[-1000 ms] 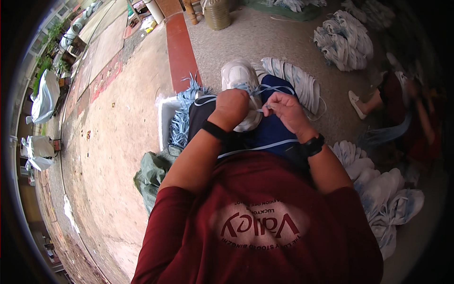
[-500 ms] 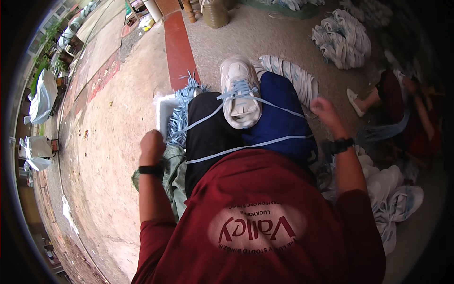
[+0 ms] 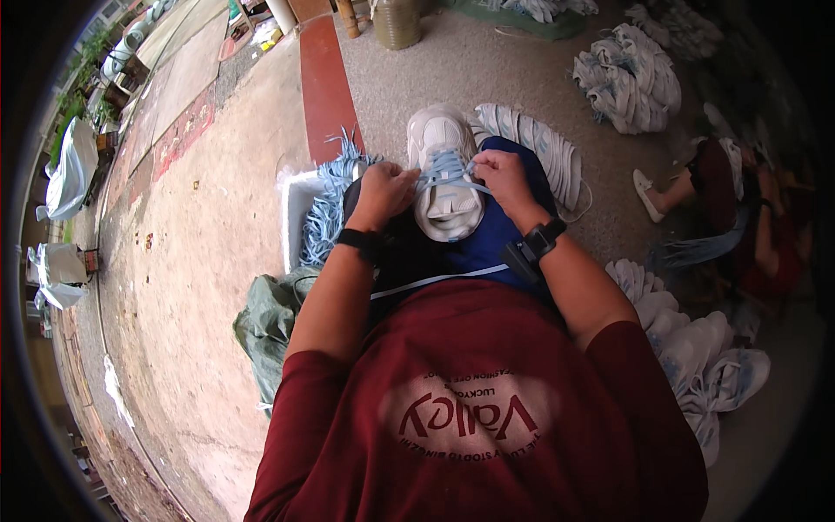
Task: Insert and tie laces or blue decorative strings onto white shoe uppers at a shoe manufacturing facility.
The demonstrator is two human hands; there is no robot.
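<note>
Broad floor leftward, box rim, left hand pinching shoelace

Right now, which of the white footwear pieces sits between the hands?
The white shoe with pale-blue laces, between the left hand and right hand; the curved row and the heaps farther right lie outside them.

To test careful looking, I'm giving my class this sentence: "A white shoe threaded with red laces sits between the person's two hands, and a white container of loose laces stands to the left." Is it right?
Not quite: the shoe laces are light blue, not red, as the head view shows. The white shoe does sit between the left hand and right hand, with the white container of loose laces to the left.
</note>
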